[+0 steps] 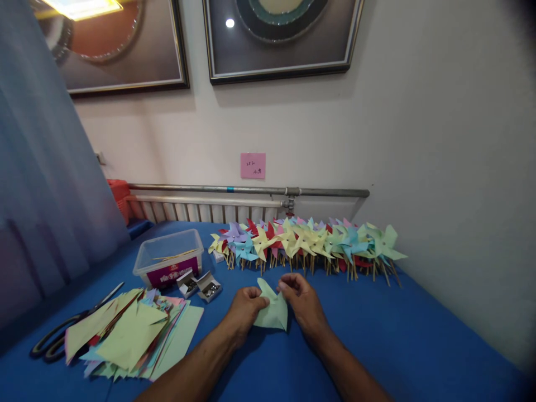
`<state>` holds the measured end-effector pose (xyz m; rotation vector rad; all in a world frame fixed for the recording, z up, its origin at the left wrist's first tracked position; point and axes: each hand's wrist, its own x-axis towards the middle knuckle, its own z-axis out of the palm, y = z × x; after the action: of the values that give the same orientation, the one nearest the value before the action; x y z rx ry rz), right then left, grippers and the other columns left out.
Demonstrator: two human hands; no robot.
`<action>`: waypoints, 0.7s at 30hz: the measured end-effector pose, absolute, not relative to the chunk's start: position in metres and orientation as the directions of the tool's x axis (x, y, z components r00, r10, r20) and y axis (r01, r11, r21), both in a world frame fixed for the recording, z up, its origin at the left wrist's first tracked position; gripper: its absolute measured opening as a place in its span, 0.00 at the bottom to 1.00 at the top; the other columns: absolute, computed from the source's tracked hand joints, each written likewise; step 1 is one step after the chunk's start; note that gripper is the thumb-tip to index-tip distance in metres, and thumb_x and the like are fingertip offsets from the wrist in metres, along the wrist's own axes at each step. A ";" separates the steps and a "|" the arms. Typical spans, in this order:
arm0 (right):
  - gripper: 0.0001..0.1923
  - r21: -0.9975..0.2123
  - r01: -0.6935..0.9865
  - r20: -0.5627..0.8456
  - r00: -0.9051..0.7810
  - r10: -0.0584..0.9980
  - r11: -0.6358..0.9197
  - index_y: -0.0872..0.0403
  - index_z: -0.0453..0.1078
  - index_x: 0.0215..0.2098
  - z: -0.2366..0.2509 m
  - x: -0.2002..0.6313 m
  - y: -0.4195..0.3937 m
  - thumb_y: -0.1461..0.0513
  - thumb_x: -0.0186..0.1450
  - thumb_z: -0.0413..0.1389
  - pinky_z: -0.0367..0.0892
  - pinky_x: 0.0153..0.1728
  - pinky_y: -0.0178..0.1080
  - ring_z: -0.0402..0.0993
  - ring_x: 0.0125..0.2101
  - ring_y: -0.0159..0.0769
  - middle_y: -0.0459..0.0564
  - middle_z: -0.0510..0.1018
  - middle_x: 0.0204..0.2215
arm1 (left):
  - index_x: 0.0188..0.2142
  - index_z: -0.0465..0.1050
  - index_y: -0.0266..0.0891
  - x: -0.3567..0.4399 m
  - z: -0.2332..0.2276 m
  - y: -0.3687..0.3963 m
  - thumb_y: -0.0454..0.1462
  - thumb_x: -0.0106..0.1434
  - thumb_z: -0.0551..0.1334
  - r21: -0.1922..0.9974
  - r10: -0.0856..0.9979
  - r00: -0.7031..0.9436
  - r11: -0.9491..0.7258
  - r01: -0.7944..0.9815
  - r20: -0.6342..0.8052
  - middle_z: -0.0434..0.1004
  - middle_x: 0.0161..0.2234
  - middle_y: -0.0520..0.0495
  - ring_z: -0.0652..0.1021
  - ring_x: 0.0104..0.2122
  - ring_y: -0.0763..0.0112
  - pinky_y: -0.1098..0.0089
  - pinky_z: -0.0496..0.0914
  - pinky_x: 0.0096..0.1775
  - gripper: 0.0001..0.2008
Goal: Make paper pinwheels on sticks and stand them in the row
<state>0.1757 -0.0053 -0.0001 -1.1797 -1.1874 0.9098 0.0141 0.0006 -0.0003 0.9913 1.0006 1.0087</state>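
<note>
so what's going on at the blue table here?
A person holds a light green paper piece between both hands, left hand and right hand, just above the blue table. A long row of finished paper pinwheels lies along the wall. To the left lie a stack of coloured paper, scissors, a clear plastic box and two small open boxes.

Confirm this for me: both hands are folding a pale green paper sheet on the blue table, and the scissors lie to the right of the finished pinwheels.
Not quite. The head view shows the scissors at the far left, beside the stack of coloured paper, not right of the pinwheels. Both hands, left hand and right hand, do hold the pale green paper sheet.
</note>
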 end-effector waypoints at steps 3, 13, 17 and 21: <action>0.24 -0.992 -0.065 0.096 0.206 0.974 0.112 0.52 0.71 0.43 -0.004 0.177 -0.006 0.46 0.57 0.63 0.69 0.36 0.42 0.74 0.32 0.41 0.49 0.78 0.32 | 0.22 0.68 0.37 0.013 0.002 0.002 0.39 0.41 0.73 0.933 0.958 0.215 0.243 -0.264 -0.189 0.71 0.17 0.53 0.67 0.17 0.77 0.73 0.58 0.23 0.15; 0.18 -0.957 0.145 0.230 -0.143 0.963 0.250 0.51 0.74 0.51 0.018 0.172 -0.033 0.53 0.67 0.54 0.68 0.41 0.41 0.75 0.36 0.41 0.48 0.79 0.33 | 0.24 0.69 0.37 -0.002 0.005 0.019 0.32 0.44 0.70 0.860 0.963 0.089 0.269 -0.433 -0.256 0.71 0.18 0.52 0.70 0.18 0.74 0.72 0.62 0.24 0.11; 0.17 -0.940 0.186 0.240 -0.234 0.942 0.285 0.51 0.76 0.50 0.023 0.174 -0.038 0.55 0.67 0.55 0.69 0.45 0.43 0.76 0.42 0.44 0.50 0.82 0.40 | 0.24 0.68 0.36 -0.004 0.002 0.021 0.33 0.44 0.71 0.868 0.960 0.155 0.279 -0.412 -0.235 0.70 0.18 0.52 0.69 0.18 0.75 0.73 0.60 0.23 0.11; 0.17 -0.921 0.242 0.261 -0.197 0.945 0.305 0.52 0.77 0.48 0.023 0.176 -0.037 0.53 0.67 0.55 0.69 0.44 0.43 0.76 0.41 0.45 0.51 0.82 0.39 | 0.23 0.67 0.37 -0.002 0.000 0.019 0.34 0.44 0.72 0.896 0.965 0.163 0.252 -0.365 -0.205 0.69 0.18 0.53 0.68 0.17 0.76 0.73 0.60 0.23 0.13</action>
<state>0.1761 -0.0370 0.0231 -1.0951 -1.6524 0.9600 -0.0021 0.0186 -0.0004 0.8096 0.9392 1.1134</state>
